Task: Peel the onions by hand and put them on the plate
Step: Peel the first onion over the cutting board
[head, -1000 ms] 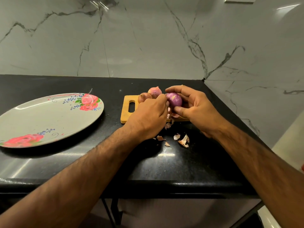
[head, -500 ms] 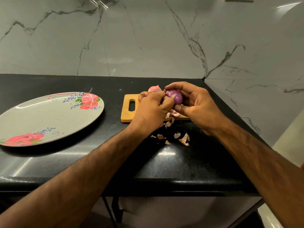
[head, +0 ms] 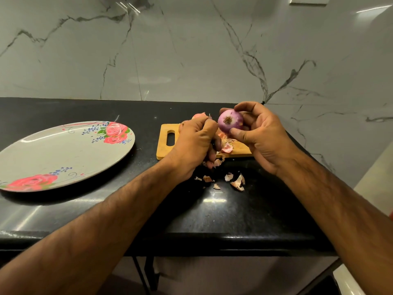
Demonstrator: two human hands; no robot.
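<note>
My right hand (head: 261, 137) grips a peeled purple onion (head: 230, 123) above the wooden cutting board (head: 164, 151), its root end turned toward me. My left hand (head: 195, 145) is just left of and below the onion, no longer touching it, with fingers curled and thumb pressed to them. I see nothing held in them. An unpeeled onion (head: 198, 115) peeks out behind the left hand, on the board. The flowered plate (head: 53, 154) lies to the left on the black counter with nothing on it.
Loose onion skins (head: 236, 182) are scattered on the counter in front of the board, and a pink piece (head: 227, 148) lies on the board. The marble wall meets the counter in a corner at the right. The counter's front edge is close to me.
My left hand has let go of the onion and dropped down and left. My right hand has lifted the onion slightly and turned its root end toward me.
</note>
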